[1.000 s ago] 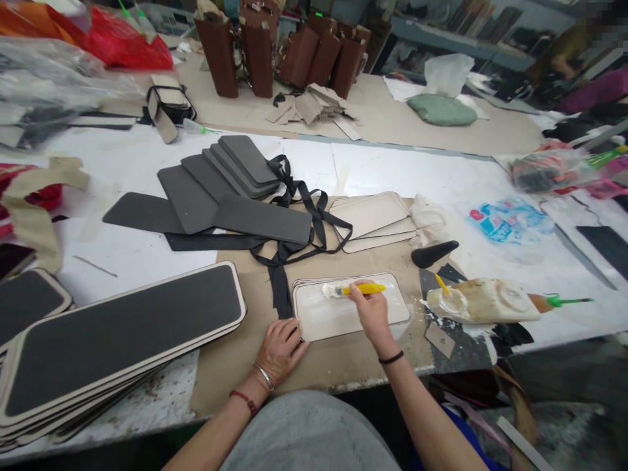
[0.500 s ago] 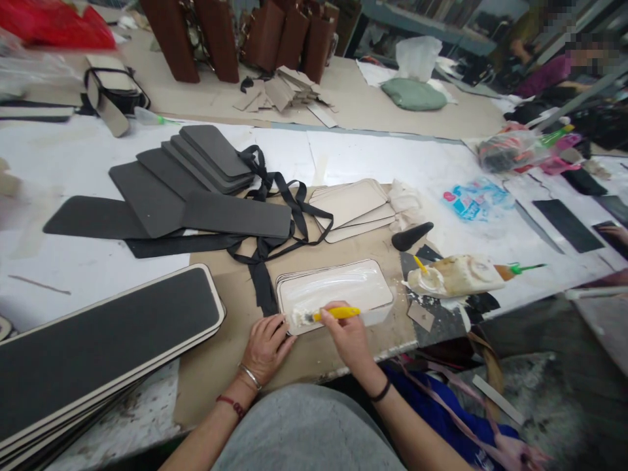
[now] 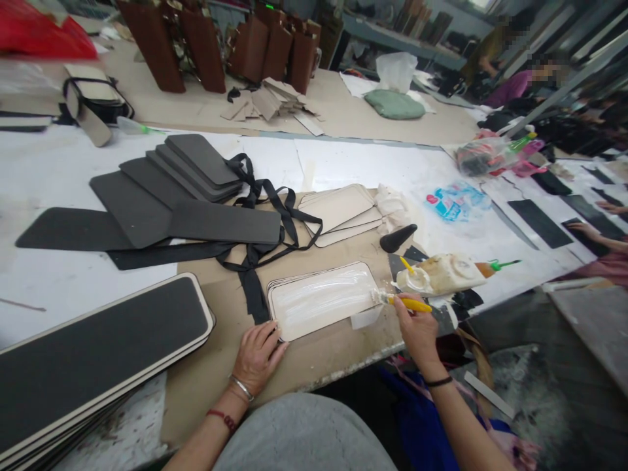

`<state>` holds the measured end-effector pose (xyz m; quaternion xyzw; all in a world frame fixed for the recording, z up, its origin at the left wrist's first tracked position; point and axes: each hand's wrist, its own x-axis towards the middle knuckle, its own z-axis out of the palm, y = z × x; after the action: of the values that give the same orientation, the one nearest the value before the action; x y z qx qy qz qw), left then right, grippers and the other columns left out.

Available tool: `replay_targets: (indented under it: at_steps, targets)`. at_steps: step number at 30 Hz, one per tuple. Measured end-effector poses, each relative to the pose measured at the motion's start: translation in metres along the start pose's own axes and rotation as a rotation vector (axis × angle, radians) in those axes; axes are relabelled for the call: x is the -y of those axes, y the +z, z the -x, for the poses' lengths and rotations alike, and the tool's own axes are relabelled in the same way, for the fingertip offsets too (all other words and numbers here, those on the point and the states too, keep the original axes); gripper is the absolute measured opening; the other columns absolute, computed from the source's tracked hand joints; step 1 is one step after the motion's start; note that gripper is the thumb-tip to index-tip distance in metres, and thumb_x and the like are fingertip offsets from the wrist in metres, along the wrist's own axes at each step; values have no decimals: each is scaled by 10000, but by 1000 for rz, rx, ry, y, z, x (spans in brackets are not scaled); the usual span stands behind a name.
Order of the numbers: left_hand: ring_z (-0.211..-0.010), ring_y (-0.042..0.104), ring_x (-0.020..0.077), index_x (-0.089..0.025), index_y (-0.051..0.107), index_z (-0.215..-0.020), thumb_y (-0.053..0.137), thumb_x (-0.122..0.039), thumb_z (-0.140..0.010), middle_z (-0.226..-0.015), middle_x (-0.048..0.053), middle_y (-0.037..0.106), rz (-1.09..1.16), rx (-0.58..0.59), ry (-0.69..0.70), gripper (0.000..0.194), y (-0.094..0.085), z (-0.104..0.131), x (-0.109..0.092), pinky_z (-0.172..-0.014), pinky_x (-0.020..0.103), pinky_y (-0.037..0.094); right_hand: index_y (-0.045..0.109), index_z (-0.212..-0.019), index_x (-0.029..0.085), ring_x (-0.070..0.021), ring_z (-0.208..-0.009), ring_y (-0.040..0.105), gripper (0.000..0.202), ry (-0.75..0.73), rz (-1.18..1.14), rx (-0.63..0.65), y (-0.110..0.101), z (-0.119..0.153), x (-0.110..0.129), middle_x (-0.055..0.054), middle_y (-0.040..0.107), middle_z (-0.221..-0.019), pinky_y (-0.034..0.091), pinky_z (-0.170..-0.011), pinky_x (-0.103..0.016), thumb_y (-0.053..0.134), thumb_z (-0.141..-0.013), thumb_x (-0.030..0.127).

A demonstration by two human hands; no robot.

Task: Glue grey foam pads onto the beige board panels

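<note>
My right hand (image 3: 417, 324) grips a yellow-handled brush (image 3: 409, 303), its bristles loaded with white paste at the right end of a cream panel. That cream panel (image 3: 324, 297) is the top of a small stack and carries streaks of wet white glue. At the stack's lower left corner rests my left hand (image 3: 259, 348), fingers stretched out and touching the edge. Right of the brush lies a glue-crusted container (image 3: 436, 273) with white paste at its mouth.
A pile of long dark panels (image 3: 112, 327) lies at left. Behind are fanned grey panels (image 3: 147, 196), black ribbons (image 3: 255, 252) and more cream panels (image 3: 338, 209). A black tool-like piece (image 3: 398, 238) sits near the container. Brown bags (image 3: 275, 52) stand at the back; another person's hand (image 3: 583, 230) is far right.
My right hand has swept the brush from the panel's left end to its right end. Glue streaks now spread along the panel. My left hand stays at the corner.
</note>
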<state>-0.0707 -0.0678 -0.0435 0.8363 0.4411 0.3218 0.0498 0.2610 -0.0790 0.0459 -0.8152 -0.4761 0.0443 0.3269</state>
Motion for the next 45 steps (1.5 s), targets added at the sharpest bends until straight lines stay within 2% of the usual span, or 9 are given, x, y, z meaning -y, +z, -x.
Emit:
replay_targets:
  at_steps: [4, 8, 12, 16, 23, 27, 35, 41, 45]
  targets:
    - [-942, 565, 191, -166, 575, -969, 545, -250, -804, -997, 89, 641, 25, 2, -28, 188, -2, 1, -2, -838, 360, 440, 591, -806, 166, -187, -724, 575, 309, -63, -151, 94, 19, 28, 45, -63, 623, -788, 440, -708, -310, 518, -779, 465]
    - [-941, 564, 194, -167, 578, -969, 541, -249, -803, -1002, 91, 641, 31, 20, -64, 189, -3, 1, -3, -833, 369, 448, 565, -807, 172, -155, -678, 563, 236, -6, -483, 346, 57, 60, 94, -34, 593, -753, 459, -656, -273, 522, -798, 403]
    - [-940, 566, 193, -182, 585, -984, 522, -262, -813, -1005, 90, 640, 33, 42, -72, 199, -3, 1, -3, -821, 373, 457, 562, -803, 173, -147, -710, 560, 201, -16, -624, 445, 89, 73, 121, -27, 582, -762, 457, -675, -259, 512, -811, 368]
    - [-932, 571, 193, -188, 598, -968, 520, -260, -814, -1002, 88, 642, 17, 33, -51, 187, -4, 1, -3, -819, 372, 458, 559, -792, 171, -152, -720, 552, 207, -62, -502, 357, 90, 54, 104, -28, 580, -758, 440, -695, -271, 496, -815, 367]
    - [-933, 577, 190, -194, 594, -978, 518, -261, -822, -997, 79, 646, 4, 0, -8, 186, 1, 2, 1, -821, 356, 454, 559, -799, 160, -198, -768, 550, 310, -130, -142, 37, 39, -13, 23, -81, 605, -801, 429, -758, -347, 450, -817, 450]
    - [-939, 578, 190, -189, 588, -979, 538, -251, -812, -999, 81, 644, -6, -3, 10, 185, 2, 3, 2, -827, 355, 453, 570, -811, 156, -196, -748, 552, 313, -181, 6, -28, 24, -32, 1, -82, 608, -805, 435, -742, -348, 426, -831, 433]
    - [-916, 578, 197, -180, 587, -965, 537, -261, -813, -978, 89, 645, -20, -4, 35, 179, -1, -1, 1, -791, 355, 458, 568, -841, 173, -185, -804, 573, 222, -285, -94, 142, 20, -7, 15, -68, 611, -824, 461, -765, -336, 445, -855, 358]
    - [-924, 573, 193, -175, 584, -966, 539, -262, -813, -985, 89, 642, -12, -6, 14, 182, -2, -3, -1, -805, 352, 453, 573, -854, 183, -192, -789, 573, 131, -421, -22, 55, 11, 15, 12, -66, 614, -799, 472, -761, -365, 475, -856, 270]
    - [-927, 575, 191, -180, 586, -964, 535, -261, -816, -979, 84, 645, -20, 9, 8, 176, -2, -2, -1, -804, 350, 453, 575, -882, 195, -181, -815, 568, 103, -455, -153, 190, 25, 52, 45, -56, 617, -811, 476, -763, -345, 475, -852, 195]
